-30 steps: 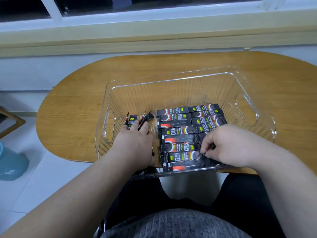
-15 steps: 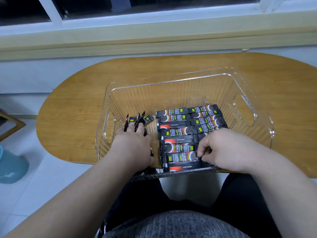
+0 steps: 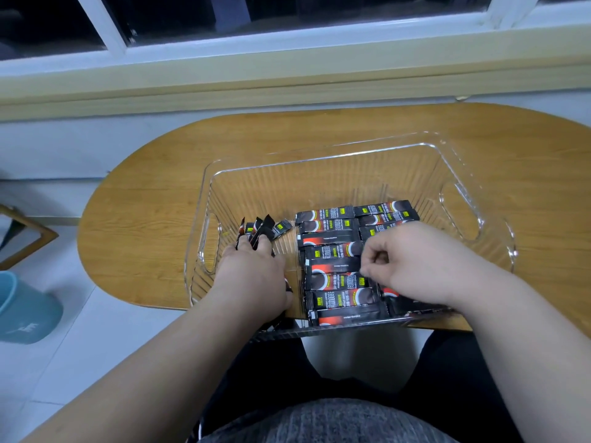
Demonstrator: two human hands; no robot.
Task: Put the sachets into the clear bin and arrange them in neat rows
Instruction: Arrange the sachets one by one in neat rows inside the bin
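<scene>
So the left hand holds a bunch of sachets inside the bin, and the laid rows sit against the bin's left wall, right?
Not quite. The head view shows the rows on the right side of the bin, away from the left wall. The left hand does hold a bunch of sachets inside it.

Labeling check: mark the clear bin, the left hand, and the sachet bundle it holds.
clear bin [image 3: 319, 156]: head view, far rim.
left hand [image 3: 252, 276]: head view, back of hand.
sachet bundle [image 3: 263, 227]: head view, ends above the fingers.

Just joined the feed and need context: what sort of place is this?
Probably a home or small office room, not a workshop. A small oval wooden table stands under a window, on a tiled floor with a teal bin beside it.
</scene>
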